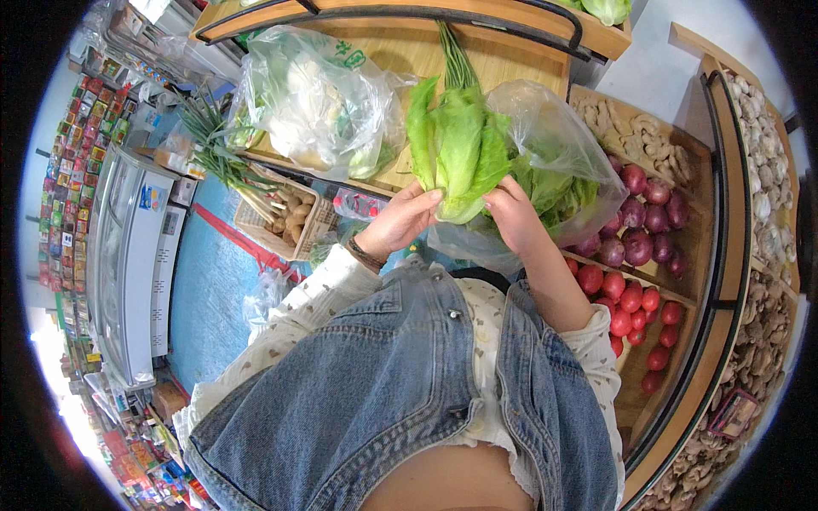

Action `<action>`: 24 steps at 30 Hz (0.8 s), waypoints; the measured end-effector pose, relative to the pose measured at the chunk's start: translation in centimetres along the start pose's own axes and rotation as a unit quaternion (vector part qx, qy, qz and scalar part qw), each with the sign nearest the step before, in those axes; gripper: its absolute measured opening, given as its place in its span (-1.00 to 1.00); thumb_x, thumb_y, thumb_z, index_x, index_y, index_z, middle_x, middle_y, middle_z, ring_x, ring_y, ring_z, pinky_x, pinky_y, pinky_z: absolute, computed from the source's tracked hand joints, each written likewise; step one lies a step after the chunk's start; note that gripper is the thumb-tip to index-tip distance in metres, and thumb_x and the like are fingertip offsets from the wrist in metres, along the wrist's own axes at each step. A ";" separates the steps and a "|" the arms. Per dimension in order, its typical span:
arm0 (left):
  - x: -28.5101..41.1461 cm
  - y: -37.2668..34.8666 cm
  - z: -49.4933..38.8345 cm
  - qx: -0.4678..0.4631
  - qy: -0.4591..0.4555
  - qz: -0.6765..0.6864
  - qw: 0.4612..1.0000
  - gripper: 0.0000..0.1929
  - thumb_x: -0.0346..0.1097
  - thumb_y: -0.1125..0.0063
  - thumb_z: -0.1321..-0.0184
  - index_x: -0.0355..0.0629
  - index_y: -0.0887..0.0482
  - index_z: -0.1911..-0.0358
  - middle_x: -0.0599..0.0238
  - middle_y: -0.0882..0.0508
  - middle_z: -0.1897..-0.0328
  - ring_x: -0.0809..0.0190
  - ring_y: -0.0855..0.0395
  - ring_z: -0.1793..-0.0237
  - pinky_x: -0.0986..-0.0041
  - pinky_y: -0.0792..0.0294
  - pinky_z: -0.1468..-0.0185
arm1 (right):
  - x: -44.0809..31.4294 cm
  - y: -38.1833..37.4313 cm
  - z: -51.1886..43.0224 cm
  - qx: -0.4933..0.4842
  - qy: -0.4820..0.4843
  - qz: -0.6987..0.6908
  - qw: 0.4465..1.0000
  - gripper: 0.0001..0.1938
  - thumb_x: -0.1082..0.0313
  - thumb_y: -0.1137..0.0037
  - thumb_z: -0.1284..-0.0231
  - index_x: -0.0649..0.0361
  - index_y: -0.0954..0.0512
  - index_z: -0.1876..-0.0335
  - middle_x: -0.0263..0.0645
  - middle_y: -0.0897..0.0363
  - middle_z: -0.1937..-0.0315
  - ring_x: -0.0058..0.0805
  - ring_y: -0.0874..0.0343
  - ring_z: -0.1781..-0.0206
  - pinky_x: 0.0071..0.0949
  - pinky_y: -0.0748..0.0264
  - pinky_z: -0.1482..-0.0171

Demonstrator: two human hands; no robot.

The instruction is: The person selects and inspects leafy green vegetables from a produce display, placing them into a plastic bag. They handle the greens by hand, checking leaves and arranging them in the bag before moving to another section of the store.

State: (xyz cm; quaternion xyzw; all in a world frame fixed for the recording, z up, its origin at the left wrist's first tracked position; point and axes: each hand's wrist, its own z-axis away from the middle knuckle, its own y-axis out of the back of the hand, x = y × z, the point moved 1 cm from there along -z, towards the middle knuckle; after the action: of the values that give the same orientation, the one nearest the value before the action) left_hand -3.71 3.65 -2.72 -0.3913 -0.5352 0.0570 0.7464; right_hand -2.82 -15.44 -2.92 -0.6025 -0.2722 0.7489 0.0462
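A head of green leaf lettuce is held up before me, its stem end towards my body. My left hand grips an outer leaf on its left side near the base. On the other side, my right hand pinches the lettuce's right edge. Just right of it and partly behind my right hand is a clear plastic bag with more leafy greens in it. Beyond the lettuce, a bunch of long green beans lies on the wooden shelf, partly hidden by the leaves.
Left on the shelf sits a plastic bag of cauliflower. Below it stand a basket of potatoes and some leeks. Red onions, tomatoes and ginger fill bins at right. A glass-topped freezer stands far left.
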 end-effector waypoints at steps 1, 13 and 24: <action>-0.2 0.0 -0.1 0.004 -0.005 -0.021 1.000 -0.49 -0.27 -0.02 -0.30 -0.18 -0.21 -0.28 0.32 -0.45 -0.22 0.28 -0.45 -0.17 0.38 -0.33 -0.20 | -0.4 -0.2 0.1 0.006 0.025 0.046 0.999 -0.58 0.40 0.10 -0.24 0.23 -0.30 -0.23 -0.24 -0.41 -0.09 -0.40 -0.38 -0.14 -0.35 -0.36 -0.12; 0.5 1.3 0.0 0.108 -0.109 -0.135 0.979 -0.54 -0.49 -0.04 -0.21 -0.11 -0.32 -0.20 0.33 -0.52 -0.11 0.37 -0.48 -0.05 0.53 -0.38 0.00 | -3.5 -0.5 -0.1 0.153 0.118 0.172 0.966 -0.73 0.29 -0.10 -0.22 0.25 -0.44 0.05 -0.34 -0.49 0.22 -0.62 -0.43 0.16 -0.60 -0.35 0.09; 1.5 3.2 0.3 0.104 -0.215 0.025 0.971 -0.56 -0.47 0.07 -0.27 0.04 -0.27 -0.21 0.28 -0.40 -0.24 0.10 -0.40 -0.20 0.15 -0.38 -0.13 | -1.9 1.4 -0.5 0.126 0.111 -0.168 0.971 -0.92 0.48 -0.03 -0.19 0.10 -0.40 0.28 -0.32 -0.53 0.24 -0.50 -0.54 0.16 -0.52 -0.49 0.13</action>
State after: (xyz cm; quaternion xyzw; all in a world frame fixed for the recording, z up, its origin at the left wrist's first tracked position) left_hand -2.26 6.74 -3.67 -0.3033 -0.6643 0.2133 0.6490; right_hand -1.46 -17.15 -1.98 -0.6172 -0.2658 0.6868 0.2769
